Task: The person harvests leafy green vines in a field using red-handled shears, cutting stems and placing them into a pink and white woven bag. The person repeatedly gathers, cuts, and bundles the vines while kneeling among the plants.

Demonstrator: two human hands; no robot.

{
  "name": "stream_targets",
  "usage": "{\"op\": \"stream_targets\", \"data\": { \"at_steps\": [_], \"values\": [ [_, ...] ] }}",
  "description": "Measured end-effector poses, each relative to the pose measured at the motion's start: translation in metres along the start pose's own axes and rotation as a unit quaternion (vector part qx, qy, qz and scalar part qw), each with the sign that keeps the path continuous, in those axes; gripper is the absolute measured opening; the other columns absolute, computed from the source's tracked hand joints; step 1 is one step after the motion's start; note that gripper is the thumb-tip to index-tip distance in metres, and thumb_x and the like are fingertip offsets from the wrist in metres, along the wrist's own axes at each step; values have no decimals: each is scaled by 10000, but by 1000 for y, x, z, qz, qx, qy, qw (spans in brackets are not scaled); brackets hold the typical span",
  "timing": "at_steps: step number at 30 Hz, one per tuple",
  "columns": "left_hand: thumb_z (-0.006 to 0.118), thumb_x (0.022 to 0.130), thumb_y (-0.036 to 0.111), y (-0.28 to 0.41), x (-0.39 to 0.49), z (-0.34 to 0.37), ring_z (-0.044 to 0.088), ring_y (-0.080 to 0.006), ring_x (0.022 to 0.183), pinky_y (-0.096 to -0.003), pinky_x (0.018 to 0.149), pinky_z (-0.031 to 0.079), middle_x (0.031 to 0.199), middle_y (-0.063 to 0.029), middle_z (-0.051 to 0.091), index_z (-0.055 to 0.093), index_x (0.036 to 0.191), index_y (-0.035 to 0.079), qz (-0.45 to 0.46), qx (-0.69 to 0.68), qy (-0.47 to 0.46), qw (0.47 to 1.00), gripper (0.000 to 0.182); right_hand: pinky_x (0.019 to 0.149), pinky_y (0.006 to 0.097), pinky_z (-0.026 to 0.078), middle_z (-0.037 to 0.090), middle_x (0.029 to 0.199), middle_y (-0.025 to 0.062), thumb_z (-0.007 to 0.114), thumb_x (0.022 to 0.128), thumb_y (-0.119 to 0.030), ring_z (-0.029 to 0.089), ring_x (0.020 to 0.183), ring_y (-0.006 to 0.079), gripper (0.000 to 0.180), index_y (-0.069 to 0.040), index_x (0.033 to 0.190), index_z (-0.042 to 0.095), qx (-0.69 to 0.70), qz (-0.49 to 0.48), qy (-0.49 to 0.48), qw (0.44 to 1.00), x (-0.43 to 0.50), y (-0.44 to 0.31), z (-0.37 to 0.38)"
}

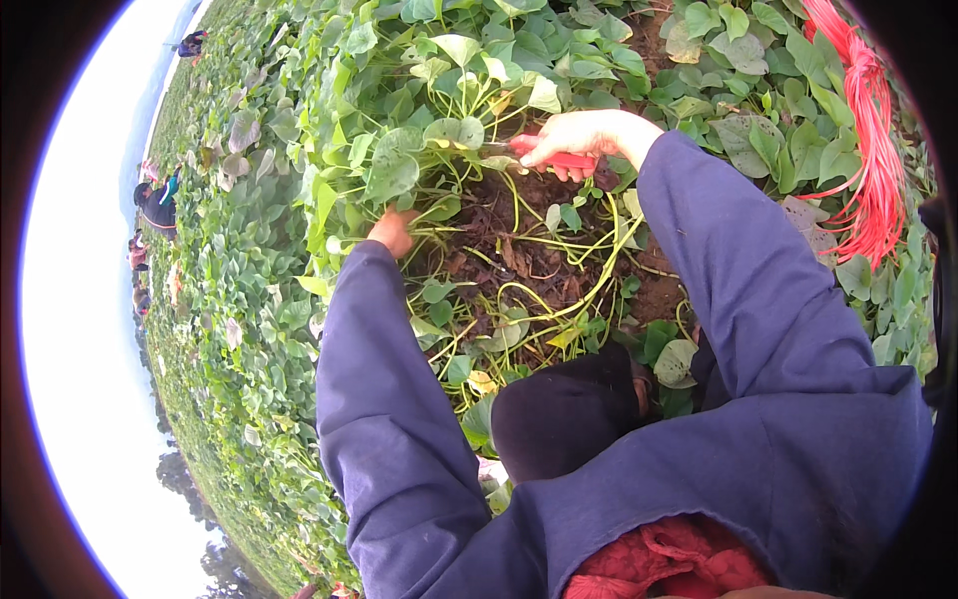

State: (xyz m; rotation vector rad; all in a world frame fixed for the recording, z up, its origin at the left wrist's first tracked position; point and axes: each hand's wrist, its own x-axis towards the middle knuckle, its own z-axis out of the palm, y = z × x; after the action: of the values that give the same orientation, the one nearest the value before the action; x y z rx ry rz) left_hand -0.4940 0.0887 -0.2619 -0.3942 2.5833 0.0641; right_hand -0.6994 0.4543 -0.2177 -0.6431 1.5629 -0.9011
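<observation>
My right hand point(572, 142) grips red-handled pruning shears point(572, 160), their metal tip pointing left into leafy vines that look like sweet potato. A broad green leaf point(456, 133) partly covers the blades, so I cannot see what lies between them. Lower left, my left hand point(394, 230) reaches among the vine leaves point(393, 168). Foliage hides its fingers, and whether they hold a stem cannot be told. Between both hands and my knee, bare yellow-green vine stems point(610, 258) curve over brown soil and dead leaves point(516, 258).
A bundle of red plastic strings point(872, 157) lies on the foliage at the right. My dark-clad knee point(569, 419) is close below the bare stems. Dense vines point(254, 299) spread leftward, where several people, one in dark clothing point(159, 206), are far off in the field.
</observation>
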Motion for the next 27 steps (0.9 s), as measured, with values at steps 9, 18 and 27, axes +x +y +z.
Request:
{"op": "stream_targets", "data": {
  "at_steps": [9, 18, 27],
  "values": [
    [552, 699, -71, 26, -144, -51, 624, -347, 982, -414, 872, 494, 1079, -169, 649, 641, 1176, 134, 46, 53, 94, 993, 527, 481, 303, 533, 649, 692, 127, 661, 825, -431, 664, 574, 204, 448, -3, 954, 629, -258, -38, -45, 964, -80, -86, -2],
    [492, 605, -153, 75, -239, -48, 566, -380, 1089, -411, 915, 477, 1273, -180, 539, 592, 1221, 110, 55, -63, 124, 989, 677, 550, 251, 521, 639, 897, 61, 716, 839, -287, 617, 664, 114, 483, -29, 1226, 584, -167, -231, -180, 942, -107, -122, 54],
    [567, 680, -34, 58, -287, 1, 615, -374, 760, -437, 661, 502, 786, -177, 621, 636, 958, 39, 18, 90, 142, 986, 296, 508, 288, 523, 640, 703, 99, 652, 845, -359, 652, 581, 184, 392, 14, 961, 613, -202, -160, -69, 964, -44, -93, 78]
  ]
}}
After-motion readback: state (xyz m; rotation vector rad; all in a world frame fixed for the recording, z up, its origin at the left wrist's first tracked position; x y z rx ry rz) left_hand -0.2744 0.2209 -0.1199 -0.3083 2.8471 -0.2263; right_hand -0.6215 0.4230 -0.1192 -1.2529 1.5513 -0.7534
